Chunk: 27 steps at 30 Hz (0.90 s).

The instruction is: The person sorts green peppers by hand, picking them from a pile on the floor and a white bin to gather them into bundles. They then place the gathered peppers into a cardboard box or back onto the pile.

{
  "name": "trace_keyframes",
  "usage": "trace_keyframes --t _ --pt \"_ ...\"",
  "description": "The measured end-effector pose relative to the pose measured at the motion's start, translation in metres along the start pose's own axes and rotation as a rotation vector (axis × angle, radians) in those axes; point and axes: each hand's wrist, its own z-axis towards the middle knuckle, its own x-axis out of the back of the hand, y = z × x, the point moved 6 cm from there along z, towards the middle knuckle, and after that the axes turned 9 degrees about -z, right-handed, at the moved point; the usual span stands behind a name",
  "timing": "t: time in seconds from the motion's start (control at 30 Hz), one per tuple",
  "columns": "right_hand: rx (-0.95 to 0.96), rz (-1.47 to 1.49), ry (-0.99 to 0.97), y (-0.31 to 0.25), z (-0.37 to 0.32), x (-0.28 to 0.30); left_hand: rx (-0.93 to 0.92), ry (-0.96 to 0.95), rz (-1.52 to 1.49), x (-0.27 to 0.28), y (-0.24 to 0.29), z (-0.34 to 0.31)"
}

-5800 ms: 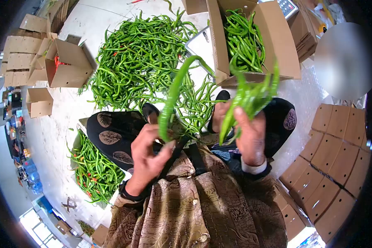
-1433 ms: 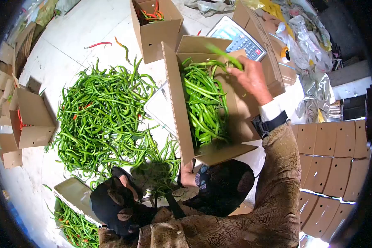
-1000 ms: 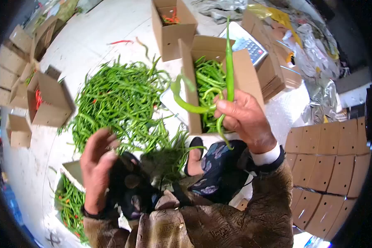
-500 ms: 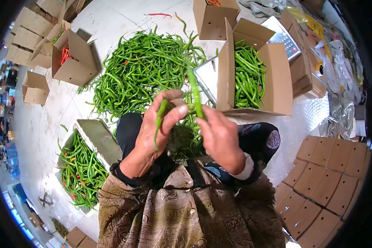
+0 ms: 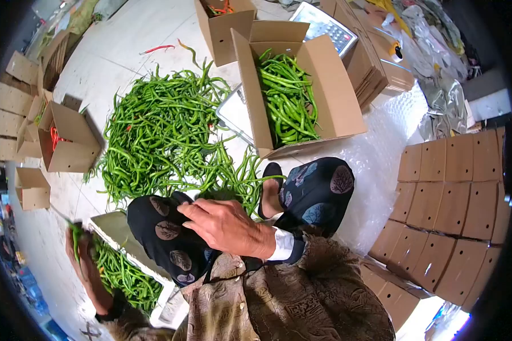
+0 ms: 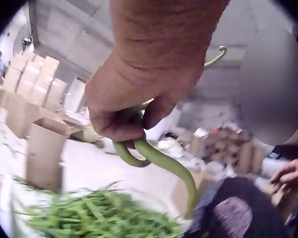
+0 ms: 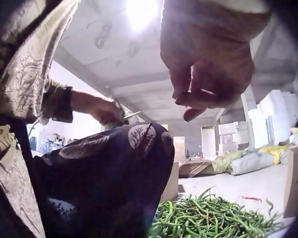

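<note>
My left hand [image 5: 84, 256] is at the lower left in the head view, beside the white box [image 5: 109, 227] of green chili peppers with a few red ones [image 5: 128, 278]. It pinches a few long green chili peppers [image 6: 171, 166], which hang curved below the fingers in the left wrist view. My right hand [image 5: 227, 227] is above the left knee, its fingers loosely bent and holding nothing. The right wrist view shows that hand [image 7: 208, 69] over the chili heap [image 7: 208, 218]. A large heap of green chili peppers [image 5: 159, 131] lies on the floor in front of the feet.
An open cardboard box [image 5: 335, 85] of green chili peppers stands on a scale [image 5: 233, 113]. More open boxes [image 5: 71, 139] are at the left and back [image 5: 224, 34]. Stacked cartons [image 5: 444, 193] stand at the right. One red chili pepper [image 5: 156, 49] lies beyond the heap.
Half a second ago both hands were together over the lap with green chili peppers. Now the left hand has swung out left, carrying chili peppers, and the right hand is without any.
</note>
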Motion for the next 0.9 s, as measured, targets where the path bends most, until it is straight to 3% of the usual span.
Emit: trace_keyframes --t 0.07,0.1,0.13,0.17,0.2,0.23,0.3,0.33,0.37,0.43,0.53,0.57,0.67,0.77,0.83,0.9 --pt "-0.032 0.03 -0.016 0.014 -0.003 -0.002 0.033 -0.047 -0.036 0.124 -0.101 0.012" --pt "-0.06 0.064 -0.045 0.02 -0.003 -0.003 0.283 0.039 0.161 0.157 -0.129 0.006" --pt "-0.094 0.106 -0.074 0.026 -0.002 -0.003 0.232 -0.094 0.255 0.208 -0.171 0.0" --pt "-0.1 0.108 -0.063 0.032 -0.002 -0.005 0.277 -0.054 0.298 0.284 -0.25 -0.001" --pt "-0.119 0.157 -0.055 0.04 -0.002 -0.011 0.373 -0.11 0.722 0.225 -0.209 -0.024" --pt "-0.144 0.207 -0.043 0.048 -0.002 -0.017 0.092 -0.355 1.259 0.195 -0.188 -0.032" --pt "-0.186 0.273 -0.021 0.064 -0.003 -0.025 0.077 -0.261 1.102 0.171 -0.176 -0.023" --pt "-0.216 0.326 -0.058 0.072 -0.004 -0.03 0.189 -0.231 0.885 0.161 -0.174 -0.014" --pt "-0.242 0.38 -0.096 0.08 -0.005 -0.036 0.296 -0.196 0.665 0.1 -0.136 -0.005" --pt "-0.214 0.388 -0.025 0.092 -0.01 -0.049 0.249 -0.331 0.397 -0.037 -0.061 0.01" --pt "-0.249 0.368 0.035 0.101 -0.016 -0.056 -0.168 -0.514 0.704 -0.194 0.028 0.023" --pt "-0.3 0.314 -0.118 0.106 -0.017 -0.057 -0.334 -0.602 0.832 -0.243 0.056 0.02" --pt "-0.336 0.226 -0.119 0.116 -0.019 -0.056 -0.587 -0.841 0.725 -0.355 0.103 0.011" --pt "-0.341 0.285 0.022 0.128 -0.017 -0.044 -0.83 -1.169 0.671 -0.45 0.112 0.004" --pt "-0.403 0.279 -0.053 0.138 -0.022 -0.056 -1.03 -1.304 0.724 -0.491 0.086 0.001" --pt "-0.35 0.202 -0.053 0.145 -0.024 -0.056 -1.065 -1.37 0.731 -0.524 0.083 -0.011"
